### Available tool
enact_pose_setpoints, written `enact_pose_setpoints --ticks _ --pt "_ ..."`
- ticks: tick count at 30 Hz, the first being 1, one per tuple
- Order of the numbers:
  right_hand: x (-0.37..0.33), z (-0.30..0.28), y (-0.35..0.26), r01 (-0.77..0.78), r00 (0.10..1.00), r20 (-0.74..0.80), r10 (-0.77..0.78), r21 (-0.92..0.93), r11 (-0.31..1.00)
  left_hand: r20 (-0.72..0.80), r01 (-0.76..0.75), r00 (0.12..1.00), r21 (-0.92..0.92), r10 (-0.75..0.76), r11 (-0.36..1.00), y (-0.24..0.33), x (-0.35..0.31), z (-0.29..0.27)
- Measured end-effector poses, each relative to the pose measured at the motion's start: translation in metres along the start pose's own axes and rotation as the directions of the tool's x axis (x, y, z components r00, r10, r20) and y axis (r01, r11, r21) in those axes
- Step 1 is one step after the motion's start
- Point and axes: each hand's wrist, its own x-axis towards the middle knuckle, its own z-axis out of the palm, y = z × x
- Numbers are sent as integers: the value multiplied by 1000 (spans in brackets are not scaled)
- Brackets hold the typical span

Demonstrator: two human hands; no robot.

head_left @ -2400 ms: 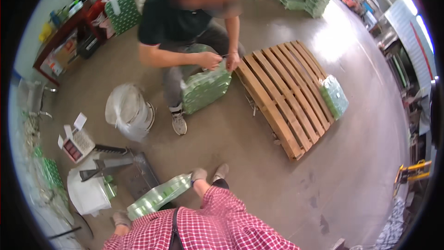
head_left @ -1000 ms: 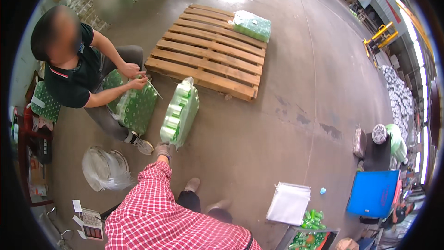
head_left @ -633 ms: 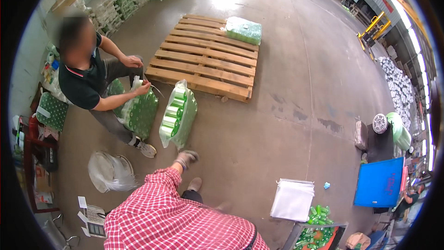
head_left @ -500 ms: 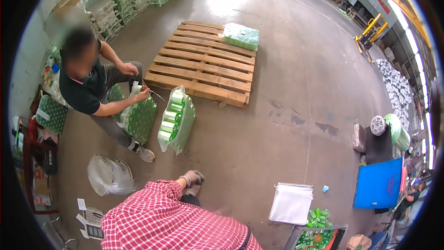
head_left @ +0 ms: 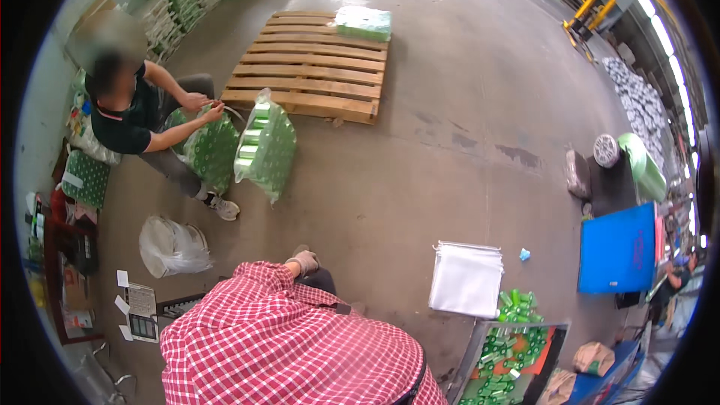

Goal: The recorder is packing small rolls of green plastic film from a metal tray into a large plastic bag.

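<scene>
A red-and-white checked sleeve and shirt [head_left: 277,337] fill the lower middle. My left hand [head_left: 306,261], in a greyish glove, shows beyond the sleeve's cuff, beside dark trousers [head_left: 321,281]. Its fingers are too small and turned away to read, and I see nothing in it. My right hand does not show. Farther off, a seated person [head_left: 124,116] in a dark shirt brings both hands [head_left: 206,105] together at the top of a green plastic-wrapped pack [head_left: 211,154]. Next to it stands another wrapped pack [head_left: 266,150] of green-and-silver cylinders.
A wooden pallet [head_left: 307,64] bears one wrapped pack [head_left: 362,22]. White sheets or bags [head_left: 466,277] lie on the floor near a framed bin [head_left: 562,330] of green pieces. A white bucket [head_left: 169,244] stands left; a blue board [head_left: 616,249] stands right.
My view has shifted, so the pallet and packs sit higher and farther left, and more of the bin shows. The seated person's two hands have come together at the pack.
</scene>
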Motion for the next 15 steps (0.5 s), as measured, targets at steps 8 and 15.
enact_pose_setpoints --ticks 8,15 --pt "6 -19 147 208 952 293 -88 -409 888 270 -275 933 110 238 955 165 -45 59" --pt "-2 -39 158 5 995 103 -19 135 991 618 -442 786 590 -24 676 290 -49 128"
